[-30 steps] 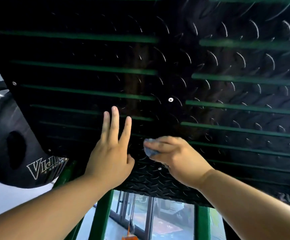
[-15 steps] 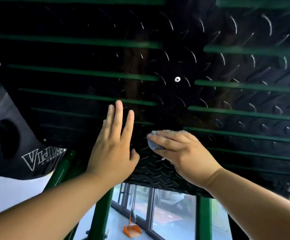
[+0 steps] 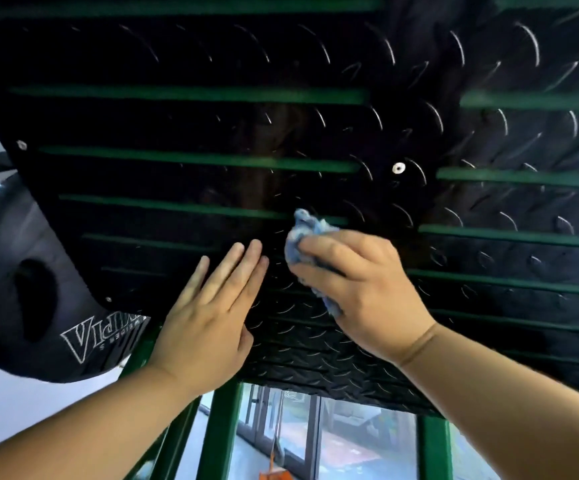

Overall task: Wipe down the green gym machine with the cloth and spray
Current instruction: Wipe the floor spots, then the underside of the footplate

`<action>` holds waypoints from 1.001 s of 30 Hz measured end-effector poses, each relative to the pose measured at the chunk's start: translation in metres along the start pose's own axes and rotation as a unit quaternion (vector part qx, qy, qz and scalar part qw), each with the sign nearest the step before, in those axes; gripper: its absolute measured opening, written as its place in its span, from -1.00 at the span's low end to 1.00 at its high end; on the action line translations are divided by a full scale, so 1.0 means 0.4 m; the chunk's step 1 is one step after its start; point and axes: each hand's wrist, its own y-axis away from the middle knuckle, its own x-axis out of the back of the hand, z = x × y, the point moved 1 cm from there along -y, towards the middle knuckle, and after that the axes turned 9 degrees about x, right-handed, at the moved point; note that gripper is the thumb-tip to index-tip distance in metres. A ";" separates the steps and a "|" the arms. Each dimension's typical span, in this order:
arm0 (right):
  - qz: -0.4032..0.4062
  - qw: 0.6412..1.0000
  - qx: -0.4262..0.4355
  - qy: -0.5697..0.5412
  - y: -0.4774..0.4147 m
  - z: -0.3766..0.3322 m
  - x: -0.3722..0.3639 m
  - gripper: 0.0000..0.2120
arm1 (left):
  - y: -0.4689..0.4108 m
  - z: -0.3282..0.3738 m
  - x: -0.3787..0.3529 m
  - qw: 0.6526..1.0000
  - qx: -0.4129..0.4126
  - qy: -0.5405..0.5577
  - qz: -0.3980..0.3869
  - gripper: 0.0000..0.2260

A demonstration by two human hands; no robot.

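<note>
Cloth (image 3: 304,226) on footplate (image 3: 177,126), near bottom edge

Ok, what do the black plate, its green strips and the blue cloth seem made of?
Black plate: likely glossy metal tread plate; raised curved lugs catch light. Green strips: matte, painted or tape, unclear. Blue cloth: soft crumpled fabric, perhaps microfibre.

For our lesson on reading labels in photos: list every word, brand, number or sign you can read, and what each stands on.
"VI": white outlined letters on the black cover at lower left; the letters after them blur and run behind the black tread plate.
Small line under those letters: too small to read.
No other text shows.
</note>
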 end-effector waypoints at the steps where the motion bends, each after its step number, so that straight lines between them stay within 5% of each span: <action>1: -0.049 0.999 0.005 -0.014 0.042 -0.023 -0.027 -0.74 | 0.006 -0.008 -0.002 1.000 -0.005 -0.004 -0.008 -0.27; 5: -0.121 0.992 0.001 -0.032 0.082 -0.075 -0.053 -0.68 | 0.027 -0.033 -0.004 0.999 -0.023 -0.014 -0.029 -0.29; 10: 0.101 0.991 -0.086 0.018 -0.093 -0.027 0.062 -0.64 | 0.026 -0.055 -0.015 0.999 -0.044 -0.018 -0.021 -0.33; 12: 0.120 0.986 -0.107 0.038 -0.116 -0.017 0.057 -0.63 | 0.029 -0.054 -0.029 0.999 -0.042 -0.020 -0.021 -0.32; 18: -0.094 0.994 -0.058 -0.002 0.031 -0.108 -0.092 -0.69 | 0.072 -0.095 -0.044 0.995 -0.055 -0.019 -0.078 -0.26; 21: -0.089 0.986 -0.115 -0.079 -0.007 -0.143 -0.095 -0.63 | 0.087 -0.118 -0.016 0.996 -0.037 0.081 -0.032 -0.40; 25: 0.013 0.872 -0.358 -0.335 -0.094 -0.164 -0.037 -0.62 | 0.019 -0.056 0.063 0.971 -0.030 0.238 0.010 -0.37; 30: 0.028 0.821 -0.403 -0.404 -0.066 -0.187 -0.010 -0.79 | -0.073 -0.035 0.104 0.972 -0.061 0.202 0.101 -0.74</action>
